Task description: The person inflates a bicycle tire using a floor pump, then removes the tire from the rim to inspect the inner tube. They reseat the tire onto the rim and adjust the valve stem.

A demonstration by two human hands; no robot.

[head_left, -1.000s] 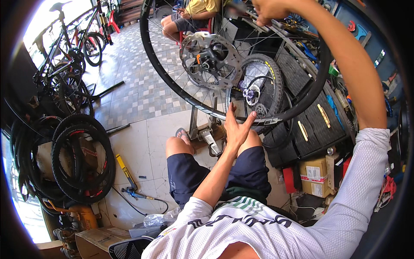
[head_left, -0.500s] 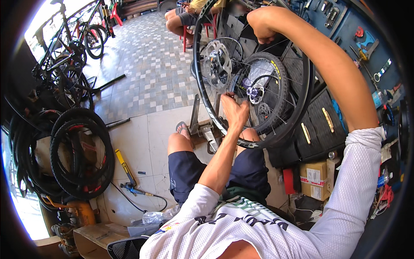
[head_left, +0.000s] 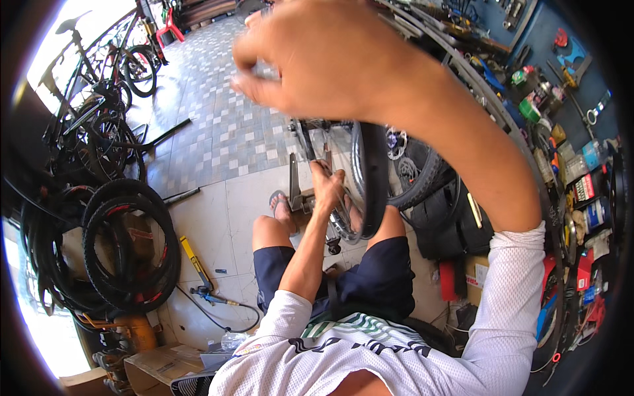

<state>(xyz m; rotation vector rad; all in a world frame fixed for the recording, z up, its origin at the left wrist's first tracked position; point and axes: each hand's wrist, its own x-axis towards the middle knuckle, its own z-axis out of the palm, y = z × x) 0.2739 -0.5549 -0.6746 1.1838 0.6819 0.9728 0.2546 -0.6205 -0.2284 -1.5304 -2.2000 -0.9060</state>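
Observation:
A bicycle wheel (head_left: 374, 178) with a black rim stands almost edge-on before my knees. My left hand (head_left: 327, 185) is closed just left of its rim, at the lower end of a narrow dark part (head_left: 303, 140); what the fingers hold is hidden. High and close to the camera, my right hand (head_left: 317, 66) is blurred, its fingers curled with a gap between thumb and forefinger. No object shows in it. My right hand and forearm cover the wheel's upper part.
Behind lies another wheel with a knobbly tyre (head_left: 429, 181), beside black cases (head_left: 449, 228). Tools and bottles crowd the bench (head_left: 581, 211) at right. Tyres (head_left: 132, 244) and parked bicycles (head_left: 99, 99) line the left. A yellow-handled tool (head_left: 193, 259) and air hose (head_left: 224, 302) are on the floor.
The wheel has turned from broadside to nearly edge-on and sits lower. My right hand has come up and left, much closer to the camera. My left hand has moved slightly down and left.

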